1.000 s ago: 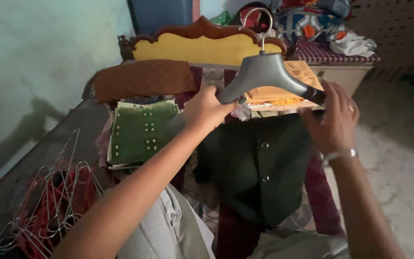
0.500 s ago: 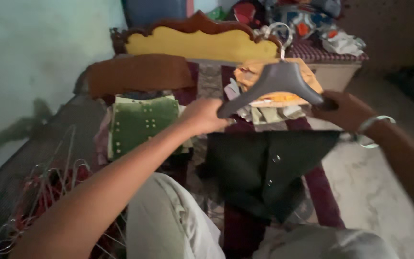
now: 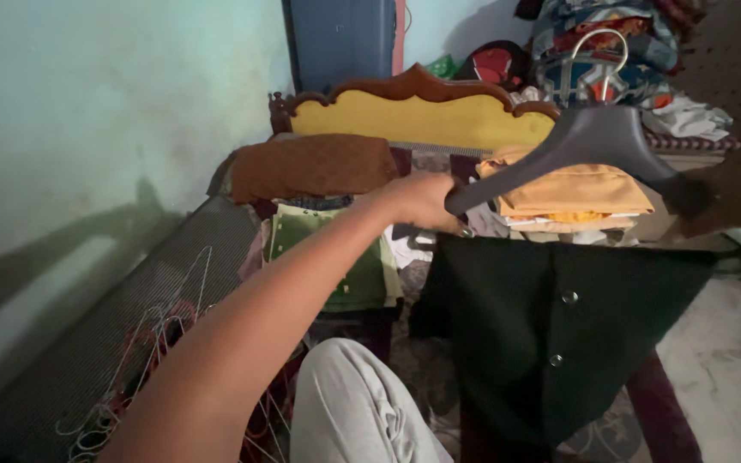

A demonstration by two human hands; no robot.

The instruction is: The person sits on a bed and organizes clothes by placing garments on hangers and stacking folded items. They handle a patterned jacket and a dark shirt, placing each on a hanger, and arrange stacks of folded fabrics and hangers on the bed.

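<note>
- Left hand [image 3: 418, 199]: fingers closed round the left tip of a grey hanger [image 3: 589, 141], held up mid-scene over the bed [image 3: 190, 257].
- Right hand [image 3: 735, 201], far right: dim, at the hanger's other end; grip cannot be told.
- Dark buttoned waistcoat [image 3: 551, 326] hangs below the hanger, between the hands.
- Folded orange cloth stack [image 3: 572, 190] just behind.
- Green folded cloth [image 3: 358, 274] left; wire hangers [image 3: 143, 343] near left.

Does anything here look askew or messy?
Yes. The grey hanger is tilted, its left end lower in the left hand, and the dark garment hangs unevenly below it. A tangled heap of wire hangers lies on the bed at the left.
</note>
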